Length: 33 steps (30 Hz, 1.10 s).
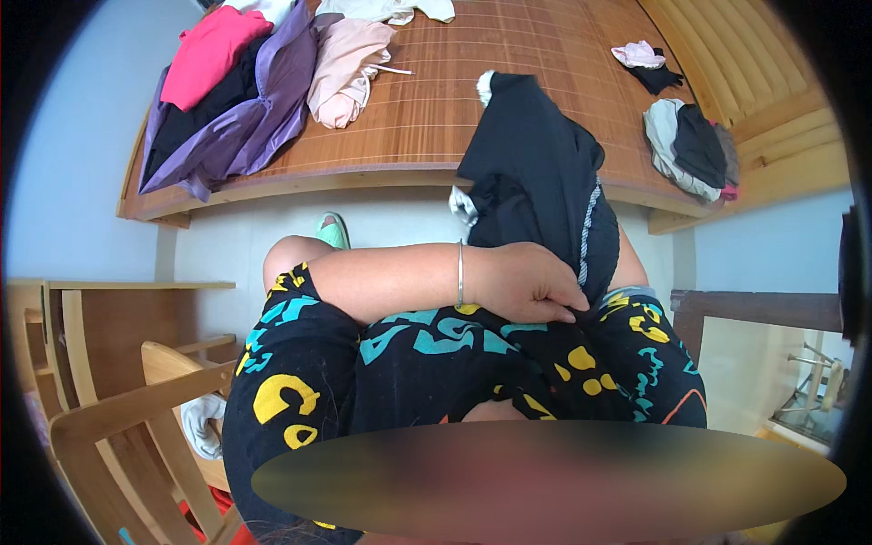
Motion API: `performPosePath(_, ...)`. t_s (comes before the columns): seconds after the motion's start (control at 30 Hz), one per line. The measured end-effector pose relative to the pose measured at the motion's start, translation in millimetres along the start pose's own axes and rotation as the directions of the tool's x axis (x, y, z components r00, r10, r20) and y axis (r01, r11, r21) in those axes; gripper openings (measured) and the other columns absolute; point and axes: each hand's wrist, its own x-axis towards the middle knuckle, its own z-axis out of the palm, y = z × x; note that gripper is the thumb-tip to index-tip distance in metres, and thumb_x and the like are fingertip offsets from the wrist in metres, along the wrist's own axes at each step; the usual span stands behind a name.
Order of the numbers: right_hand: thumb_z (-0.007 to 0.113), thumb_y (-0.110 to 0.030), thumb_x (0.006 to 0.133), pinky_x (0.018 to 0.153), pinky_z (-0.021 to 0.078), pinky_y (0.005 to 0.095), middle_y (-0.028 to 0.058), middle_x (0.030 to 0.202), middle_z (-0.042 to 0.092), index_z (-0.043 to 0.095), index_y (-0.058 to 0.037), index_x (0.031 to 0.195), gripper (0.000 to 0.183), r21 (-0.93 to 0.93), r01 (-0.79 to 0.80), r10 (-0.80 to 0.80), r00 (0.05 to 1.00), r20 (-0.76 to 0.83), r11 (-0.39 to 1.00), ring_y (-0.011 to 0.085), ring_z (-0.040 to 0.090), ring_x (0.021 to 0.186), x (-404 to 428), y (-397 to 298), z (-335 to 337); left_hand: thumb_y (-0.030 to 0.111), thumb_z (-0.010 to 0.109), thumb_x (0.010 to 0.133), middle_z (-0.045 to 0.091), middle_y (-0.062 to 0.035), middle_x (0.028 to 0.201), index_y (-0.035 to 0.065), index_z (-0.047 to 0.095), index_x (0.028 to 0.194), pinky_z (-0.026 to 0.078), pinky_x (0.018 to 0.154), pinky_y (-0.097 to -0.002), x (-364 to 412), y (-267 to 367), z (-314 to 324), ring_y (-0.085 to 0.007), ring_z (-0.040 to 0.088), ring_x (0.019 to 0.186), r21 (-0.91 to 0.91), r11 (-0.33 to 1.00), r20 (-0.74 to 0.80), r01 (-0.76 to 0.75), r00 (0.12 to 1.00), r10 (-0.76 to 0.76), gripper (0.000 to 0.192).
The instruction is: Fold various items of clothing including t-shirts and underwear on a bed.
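My left hand (531, 283), with a thin silver bangle (460, 272) at the wrist, reaches across my lap. Its thumb and fingers pinch the near edge of a black garment (538, 157) with a black-and-white braided trim (590, 225). The garment stretches from my lap up to the bamboo mat, and a white edge shows at its far corner. A crumpled silvery-white part (463, 206) hangs at its left side. My right hand is out of sight; a strip of bare skin shows beside the garment's right edge.
On the bamboo bed mat (436, 129), a purple garment (286, 95) lies under pink and black clothes, beside a pale pink garment (347, 68). Small folded clothes (688, 146) lie at the right by the wooden headboard (763, 88). A wooden chair (143, 395) stands at left.
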Motion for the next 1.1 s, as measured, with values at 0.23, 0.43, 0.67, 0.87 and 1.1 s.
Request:
performPosePath(0.23,0.055,-0.020,0.093,0.066,0.0492,0.0323,0.0022,0.078,0.055,0.052,-0.0011,0.119,0.032,0.074,0.016,-0.012,0.998,-0.056,0.997,0.0135,0.053,0.067,25.3,3.5,15.3,0.013,0.064,0.087,0.065,-0.0162,0.089,0.0005,0.064,0.103,0.049,0.074,-0.0364,-14.5,-8.4,-11.6,-0.0325,0.062,0.085,-0.025,0.999,-0.026,0.029,0.999,-0.029,0.021)
performPosePath(0.43,0.051,-0.026,0.095,0.066,0.0481,0.0339,0.0041,0.078,0.056,0.049,-0.0005,0.121,0.037,0.363,-0.404,0.168,0.829,0.534,0.840,0.0142,0.049,0.064,44.7,10.2,-6.6,0.008,0.065,0.087,0.068,-0.0109,0.091,0.0009,0.066,0.104,0.051,0.074,-0.0280,-38.8,-29.8,-45.8,-0.0150,0.065,0.083,-0.047,0.979,-0.456,0.200,0.867,-0.199,0.018)
performPosePath(0.67,0.052,-0.025,0.091,0.083,0.0490,0.0347,0.0067,0.105,0.060,0.054,-0.0039,0.122,0.038,-0.729,0.666,-0.084,0.745,0.662,0.158,0.0178,0.060,0.094,32.7,62.5,31.2,0.012,0.063,0.091,0.066,0.0002,0.091,-0.0004,0.067,0.099,0.049,0.076,-0.0243,-88.8,-87.6,-125.7,-0.0071,0.058,0.083,-0.294,0.930,-0.821,0.221,0.441,-0.363,0.016)
performPosePath(0.87,0.055,-0.024,0.092,0.103,0.0422,0.0374,0.0118,0.135,0.051,0.043,-0.0020,0.137,0.051,-0.070,-0.224,0.233,0.884,0.405,0.972,0.0249,0.054,0.119,21.6,44.6,5.3,0.018,0.061,0.093,0.065,0.0003,0.087,-0.0003,0.067,0.103,0.047,0.072,-0.0211,-126.6,-125.0,-174.0,-0.0067,0.056,0.079,-0.336,0.909,-0.905,0.248,0.182,-0.384,0.022)
performPosePath(1.1,0.051,-0.021,0.094,0.089,0.0505,0.0384,0.0082,0.107,0.065,0.060,-0.0033,0.112,0.027,0.263,0.078,-0.152,0.949,0.275,0.962,0.0243,0.062,0.099,50.2,-1.0,5.2,0.014,0.065,0.089,0.062,-0.0007,0.081,0.0026,0.065,0.095,0.046,0.067,-0.0218,-110.0,-91.7,-155.6,-0.0070,0.055,0.073,0.109,0.874,-0.972,0.473,0.234,-0.006,0.012)
